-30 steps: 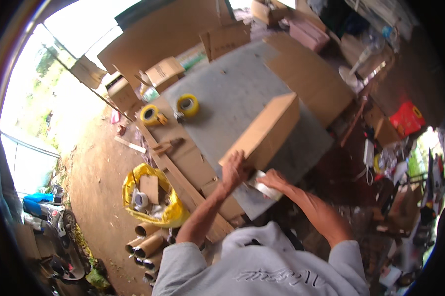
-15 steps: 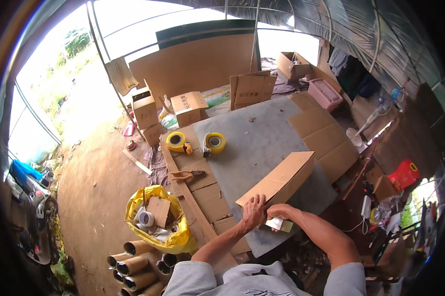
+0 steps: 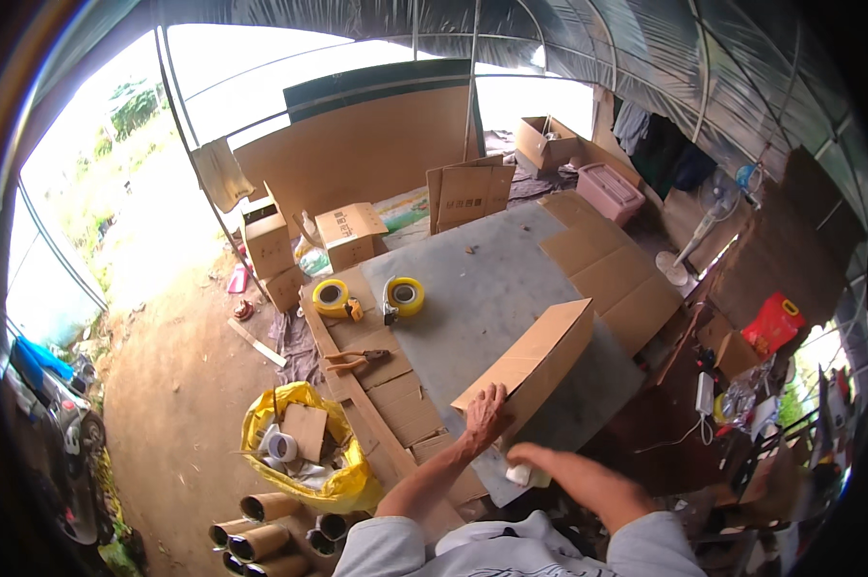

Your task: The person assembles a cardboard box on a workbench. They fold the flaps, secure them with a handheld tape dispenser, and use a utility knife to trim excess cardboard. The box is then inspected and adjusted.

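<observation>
A long, narrow cardboard box [image 3: 540, 361] lies slantwise on the grey tabletop [image 3: 472, 279]. Over its near end my left hand [image 3: 489, 412] is closed, fingers across the top edge and the thumb side hidden. Just nearer to me, close to the table's front corner, my right hand [image 3: 522, 457] is closed around a small white object [image 3: 527, 475]; most of it is covered, so its kind does not show. Two yellow tape rolls, one on a tape dispenser [image 3: 403, 296] and another with an orange part [image 3: 333, 298], rest at the table's left side.
Pliers [image 3: 359, 359] lie on flat cardboard along the left edge. A yellow sack [image 3: 357, 481] of scraps and several cardboard tubes [image 3: 261, 543] stand on the floor at left. Flattened cardboard [image 3: 607, 260] covers the table's right side. Boxes [image 3: 349, 236] and a pink bin [image 3: 610, 192] stand beyond.
My right hand has drawn back from the box's end toward me, still around the white object. My left hand stays on the box. The whole view has shifted slightly.
</observation>
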Demonstrator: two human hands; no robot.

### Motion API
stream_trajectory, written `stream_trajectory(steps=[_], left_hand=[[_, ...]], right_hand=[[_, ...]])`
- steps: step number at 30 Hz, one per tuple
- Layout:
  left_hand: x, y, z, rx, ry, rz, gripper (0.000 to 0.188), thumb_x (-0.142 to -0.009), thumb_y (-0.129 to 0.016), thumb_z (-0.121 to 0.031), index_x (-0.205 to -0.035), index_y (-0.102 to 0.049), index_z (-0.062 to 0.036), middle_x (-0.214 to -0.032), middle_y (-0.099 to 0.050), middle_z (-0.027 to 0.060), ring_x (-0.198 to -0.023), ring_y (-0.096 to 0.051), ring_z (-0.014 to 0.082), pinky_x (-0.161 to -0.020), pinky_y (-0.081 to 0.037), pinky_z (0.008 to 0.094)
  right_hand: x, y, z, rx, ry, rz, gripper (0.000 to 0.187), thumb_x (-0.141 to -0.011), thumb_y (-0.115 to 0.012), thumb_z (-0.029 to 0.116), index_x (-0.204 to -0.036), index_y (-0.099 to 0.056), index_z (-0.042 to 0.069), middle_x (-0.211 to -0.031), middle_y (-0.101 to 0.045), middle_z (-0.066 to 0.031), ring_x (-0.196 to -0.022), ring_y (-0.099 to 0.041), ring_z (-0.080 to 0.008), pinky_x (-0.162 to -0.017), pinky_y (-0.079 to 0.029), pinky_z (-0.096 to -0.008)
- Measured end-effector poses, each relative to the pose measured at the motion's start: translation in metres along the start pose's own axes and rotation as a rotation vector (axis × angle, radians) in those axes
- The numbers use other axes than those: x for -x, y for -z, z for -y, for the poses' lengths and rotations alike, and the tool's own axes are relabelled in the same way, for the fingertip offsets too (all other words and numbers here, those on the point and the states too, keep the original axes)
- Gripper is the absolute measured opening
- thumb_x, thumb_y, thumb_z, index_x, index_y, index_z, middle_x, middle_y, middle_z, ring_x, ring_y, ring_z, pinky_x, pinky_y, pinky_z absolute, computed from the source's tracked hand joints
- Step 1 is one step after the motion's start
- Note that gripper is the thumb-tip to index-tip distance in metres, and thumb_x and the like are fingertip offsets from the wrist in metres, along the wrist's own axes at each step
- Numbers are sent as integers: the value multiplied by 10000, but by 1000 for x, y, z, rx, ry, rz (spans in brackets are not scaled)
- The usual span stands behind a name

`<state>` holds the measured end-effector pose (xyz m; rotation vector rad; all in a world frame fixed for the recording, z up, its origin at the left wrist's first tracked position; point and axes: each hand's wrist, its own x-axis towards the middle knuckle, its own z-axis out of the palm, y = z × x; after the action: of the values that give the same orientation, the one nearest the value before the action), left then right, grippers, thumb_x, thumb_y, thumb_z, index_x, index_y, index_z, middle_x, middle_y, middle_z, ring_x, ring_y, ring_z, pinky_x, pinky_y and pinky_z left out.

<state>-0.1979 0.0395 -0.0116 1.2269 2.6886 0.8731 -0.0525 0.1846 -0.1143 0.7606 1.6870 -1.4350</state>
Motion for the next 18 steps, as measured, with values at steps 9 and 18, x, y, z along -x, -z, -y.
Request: stream_trajectory(steps=[9,18], left_hand=[[6,-50,-32,-398,-330,-230,634,-916,-543,-163,-1524,-398,-60,-1528,-377,327,-1409,-403,455,-1168,-330,598],[52,-11,-77,1381,405,144,373,-956,-652,-39,-1328,-631,-18,-1149,-690,95,-1108,-637,234,-1015,-492,394]], right_hand=[[116,-15,-12,-168,-84,-194,393,-942,-616,226,-1021,-646,-158,-812,-726,-258,-666,-741,-344,-557,-593,-465],[227,6,-39,-754,324,-574,423,-930,-622,306,-1014,-631,-109,-756,-685,-186,-589,-698,-292,-539,-578,-391]])
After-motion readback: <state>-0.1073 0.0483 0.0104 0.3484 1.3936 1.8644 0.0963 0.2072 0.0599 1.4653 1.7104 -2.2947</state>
